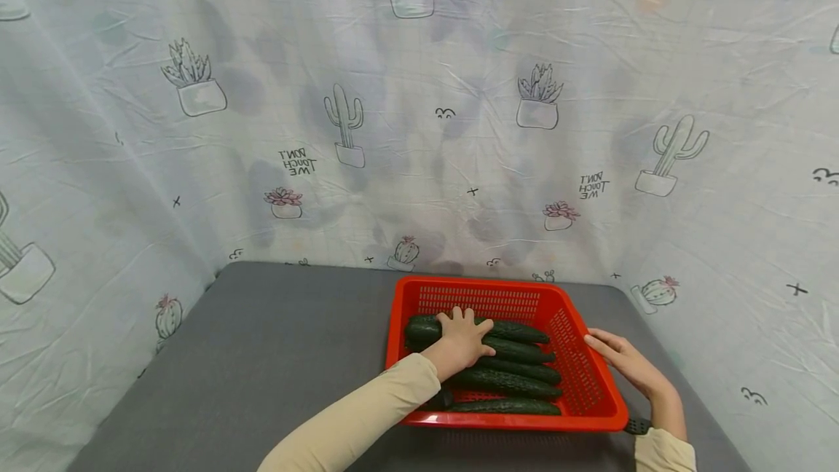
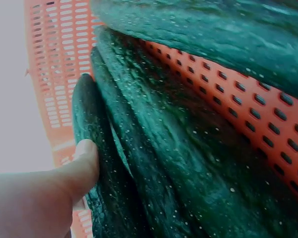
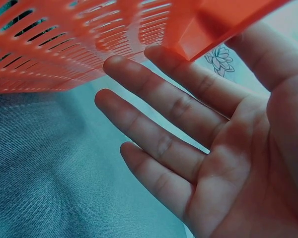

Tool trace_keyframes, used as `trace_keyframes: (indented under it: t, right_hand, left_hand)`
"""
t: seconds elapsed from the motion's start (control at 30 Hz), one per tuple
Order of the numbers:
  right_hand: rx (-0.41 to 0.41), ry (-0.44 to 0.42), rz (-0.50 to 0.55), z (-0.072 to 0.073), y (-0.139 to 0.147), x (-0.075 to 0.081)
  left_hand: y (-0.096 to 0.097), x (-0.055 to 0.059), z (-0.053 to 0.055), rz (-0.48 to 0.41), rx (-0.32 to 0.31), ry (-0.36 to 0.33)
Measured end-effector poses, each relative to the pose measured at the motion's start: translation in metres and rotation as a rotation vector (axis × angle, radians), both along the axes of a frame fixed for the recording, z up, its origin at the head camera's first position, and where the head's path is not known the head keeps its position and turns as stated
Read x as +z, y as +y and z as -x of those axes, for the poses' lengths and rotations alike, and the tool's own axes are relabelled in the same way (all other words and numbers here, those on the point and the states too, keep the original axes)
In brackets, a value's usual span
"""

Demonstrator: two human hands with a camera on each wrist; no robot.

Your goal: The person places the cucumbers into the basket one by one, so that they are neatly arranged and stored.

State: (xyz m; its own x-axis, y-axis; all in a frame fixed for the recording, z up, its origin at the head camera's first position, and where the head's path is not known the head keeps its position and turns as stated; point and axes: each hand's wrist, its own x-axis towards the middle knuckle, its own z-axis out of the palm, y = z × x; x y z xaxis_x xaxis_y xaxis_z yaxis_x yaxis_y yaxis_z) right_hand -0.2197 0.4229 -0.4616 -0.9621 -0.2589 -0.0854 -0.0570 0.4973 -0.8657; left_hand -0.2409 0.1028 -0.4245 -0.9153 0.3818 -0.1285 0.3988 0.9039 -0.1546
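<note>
Several dark green cucumbers (image 1: 507,382) lie side by side in a red perforated plastic basket (image 1: 511,422). My left hand (image 1: 461,341) rests on the upper cucumbers with its fingers spread. In the left wrist view its thumb (image 2: 84,166) touches the side of one cucumber (image 2: 109,183); the other fingers are out of that view. At the basket's right side is my right hand (image 1: 623,361), its thumb at the rim. The right wrist view shows that hand's fingers (image 3: 164,109) nearly straight and apart, beside and below the basket's outer wall (image 3: 94,44).
The basket stands on a grey table (image 1: 275,355), toward its right side. Behind and on both sides hangs a pale curtain (image 1: 419,166) printed with potted cacti. A black band (image 1: 637,426) shows near the right wrist.
</note>
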Motion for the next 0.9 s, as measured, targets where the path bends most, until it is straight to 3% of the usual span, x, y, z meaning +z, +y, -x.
trace_keyframes:
  t: [0.57,0.9]
  right_hand:
    - [-0.01,0.007,-0.018,-0.001,-0.001,0.001]
    - [-0.008,0.001,-0.017,-0.001,-0.001,0.001]
  left_hand:
    - [-0.009,0.009,0.004,-0.144,-0.019,-0.125]
    - [-0.021,0.018,0.006,-0.145,-0.055,-0.07]
